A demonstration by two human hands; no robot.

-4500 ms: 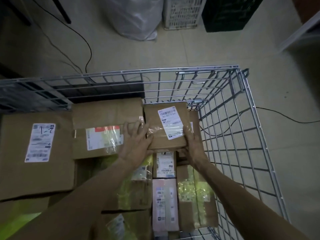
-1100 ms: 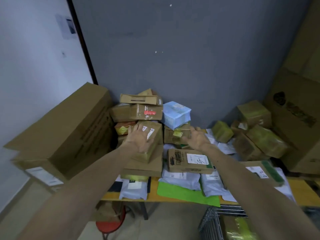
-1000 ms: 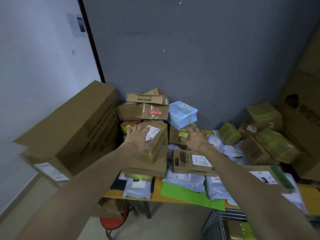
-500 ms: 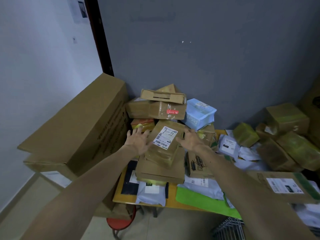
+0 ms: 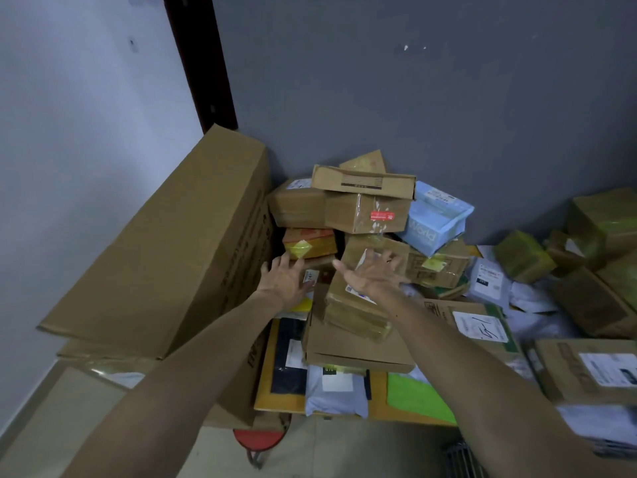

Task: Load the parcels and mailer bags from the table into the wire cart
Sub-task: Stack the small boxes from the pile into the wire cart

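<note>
Both bare arms stretch over the heaped table (image 5: 263, 395) as we look down from head height. The right hand (image 5: 372, 276) is open, fingers straight and fanned, over the upper half of a taped brown parcel (image 5: 355, 315). That parcel sits tilted on a wide flat box (image 5: 355, 350) at the front of the pile. The fingers cover most of the parcel's white label, and its lower end juts out below the wrist. We cannot tell whether the palm actually presses on the cardboard.

The left hand (image 5: 286, 282) is open too, fingers splayed, and holds nothing. It is just left of the same parcel, fingertips near an orange-and-yellow parcel (image 5: 310, 243).

Behind the hands we see a box with a red sticker (image 5: 368, 212) carrying a thin flat carton (image 5: 362, 182). A pale blue box (image 5: 436, 219) leans at its right.

Under the wide flat box lie mailer bags at the table's front edge: a grey mailer bag (image 5: 336, 395), a dark mailer bag (image 5: 287, 363) and a green mailer bag (image 5: 417, 396).

A large carton (image 5: 172, 253) leans at the left beside the table, with a red stool (image 5: 260, 438) below the table edge. Only a corner of the wire cart (image 5: 463, 460) shows at the bottom of the view, well apart from both hands.
</note>
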